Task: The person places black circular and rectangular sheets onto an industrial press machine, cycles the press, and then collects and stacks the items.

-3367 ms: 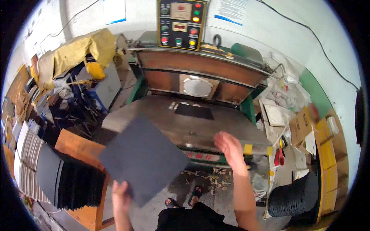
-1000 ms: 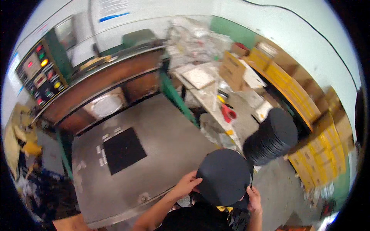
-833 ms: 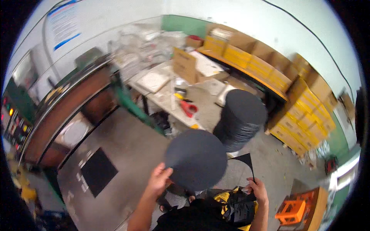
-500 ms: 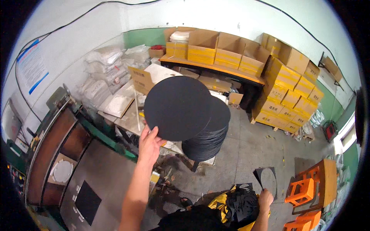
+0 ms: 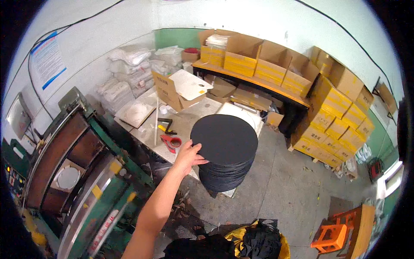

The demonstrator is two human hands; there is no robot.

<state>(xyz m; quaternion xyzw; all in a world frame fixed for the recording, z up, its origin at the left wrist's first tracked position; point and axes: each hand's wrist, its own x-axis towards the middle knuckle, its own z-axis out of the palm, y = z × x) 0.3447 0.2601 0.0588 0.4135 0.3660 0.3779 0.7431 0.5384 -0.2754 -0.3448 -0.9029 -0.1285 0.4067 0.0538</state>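
Left hand on the top disc of a tall black stack

Head cam view, only one there is. My left hand (image 5: 189, 157) is at the left rim of the top disc (image 5: 226, 137), fingers touching it. Can't tell if they're pinching the disc or just resting there. Right hand's out of shot, so no clue what it's doing.

That disc lies flat on the stack (image 5: 226, 178), a slightly uneven pile of black rounds at the near right corner of the table (image 5: 199, 113). Left of the stack, by the table's front edge, there's a red tape dispenser (image 5: 171, 142), with a black-and-yellow tool (image 5: 167, 126) just behind it. A pale board (image 5: 134, 113) sits toward the left end, and a carton (image 5: 167, 91) with a white slab (image 5: 189, 84) leaning on it is near the back edge.

Behind all that, open boxes (image 5: 241, 54) line up along a bench (image 5: 250, 79). More taped boxes (image 5: 325, 125) are piled off its right end. Big green press (image 5: 108, 198) on the left, yellow bag (image 5: 234, 238) of black scraps (image 5: 261, 244) down by my legs, orange stool (image 5: 330, 238) lower right.
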